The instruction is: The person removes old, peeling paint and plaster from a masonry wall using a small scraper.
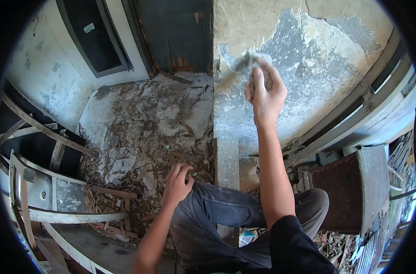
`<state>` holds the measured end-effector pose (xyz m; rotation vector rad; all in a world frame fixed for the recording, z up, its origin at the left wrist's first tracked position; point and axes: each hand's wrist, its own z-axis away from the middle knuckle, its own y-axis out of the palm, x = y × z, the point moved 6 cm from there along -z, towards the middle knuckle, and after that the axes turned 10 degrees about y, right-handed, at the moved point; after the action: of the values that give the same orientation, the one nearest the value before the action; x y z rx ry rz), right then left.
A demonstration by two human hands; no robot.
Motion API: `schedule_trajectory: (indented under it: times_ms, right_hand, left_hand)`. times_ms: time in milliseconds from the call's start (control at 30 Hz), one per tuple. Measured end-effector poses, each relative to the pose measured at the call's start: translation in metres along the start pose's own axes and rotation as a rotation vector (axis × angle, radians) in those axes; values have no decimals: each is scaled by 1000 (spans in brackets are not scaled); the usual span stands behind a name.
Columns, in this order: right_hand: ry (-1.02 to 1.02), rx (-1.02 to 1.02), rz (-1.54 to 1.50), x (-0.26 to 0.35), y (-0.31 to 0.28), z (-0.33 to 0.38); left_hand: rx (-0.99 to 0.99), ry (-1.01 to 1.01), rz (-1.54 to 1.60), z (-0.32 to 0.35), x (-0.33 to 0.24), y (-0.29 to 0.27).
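Observation:
My right hand [268,98] is raised to the wall and closed around a rough grey-brown lump [260,81]; its exact kind I cannot make out. Just beyond my fingers is a blurred grey patch, either part of the lump or dust. The wall [304,73] has peeling cream paint, with bare grey plaster and white scratches around my hand. My left hand [176,183] rests on my knee in dark trousers [226,205], its fingers loosely bent and apart, with nothing visible in them.
Wood scraps and broken debris [139,123] cover the floor. A dark door [173,34] stands at the back. On the left are a metal sink [42,192] and a broken wooden frame [57,148]. A brown cabinet [338,192] stands at the right.

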<state>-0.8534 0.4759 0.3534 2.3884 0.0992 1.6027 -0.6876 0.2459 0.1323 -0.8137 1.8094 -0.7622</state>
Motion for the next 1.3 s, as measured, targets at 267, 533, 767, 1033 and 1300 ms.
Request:
schedule_trajectory:
  times_ms: [267,533,767,1033,1300]
  right_hand:
    - [82,-22,53,-17,-8,6]
    - [40,2,-25,-16,-7,2]
    - [-12,12,18,8,3,-5]
    - [42,6,-22,16,7,-7]
    - [70,9,24,0,-6,-7]
  left_hand:
    - [38,-26,-31,4,3,6]
    - [47,-31,-37,3,0,2]
    - [21,-5,-47,2,-1,2]
    - [21,-9,-53,-1,-3,1]
    - [46,-11,-45,-5,-4,5]
